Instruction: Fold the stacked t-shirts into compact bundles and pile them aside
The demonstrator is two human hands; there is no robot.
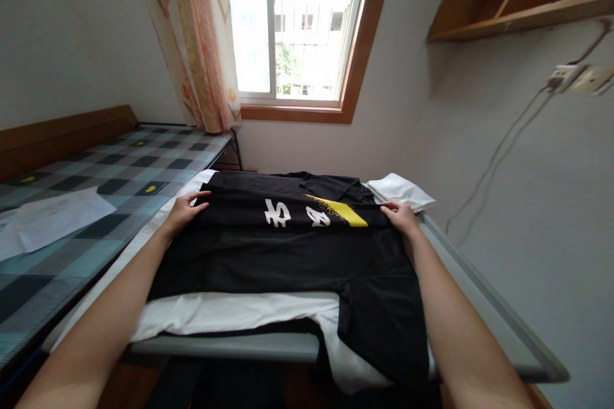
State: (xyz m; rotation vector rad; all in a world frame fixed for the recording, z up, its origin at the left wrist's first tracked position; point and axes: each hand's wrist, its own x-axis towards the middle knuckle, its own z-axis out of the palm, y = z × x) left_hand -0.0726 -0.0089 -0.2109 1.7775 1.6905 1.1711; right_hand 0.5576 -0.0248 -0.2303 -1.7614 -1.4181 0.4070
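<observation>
A black T-shirt [268, 262] with white characters and a yellow stripe lies spread sideways, its far part folded over into a band. My left hand [187, 211] pinches the band's left end between thumb and fingers. At the other end, near the yellow stripe, my right hand [401, 215] grips the fold the same way. One black sleeve [384, 326] hangs over the near edge. Beneath the shirt shows a white garment [230, 313], partly hidden. More black cloth [336, 185] lies just beyond the fold. A folded white cloth [400, 190] rests behind my right hand.
The clothes lie on a light grey table [499, 316] against the right wall. To the left stands a bed with a checked mattress [119, 166] and papers [57, 217] on it. Ahead are a window [307, 32] and curtain [201, 45]. Cables [499, 147] hang from a socket [566, 77].
</observation>
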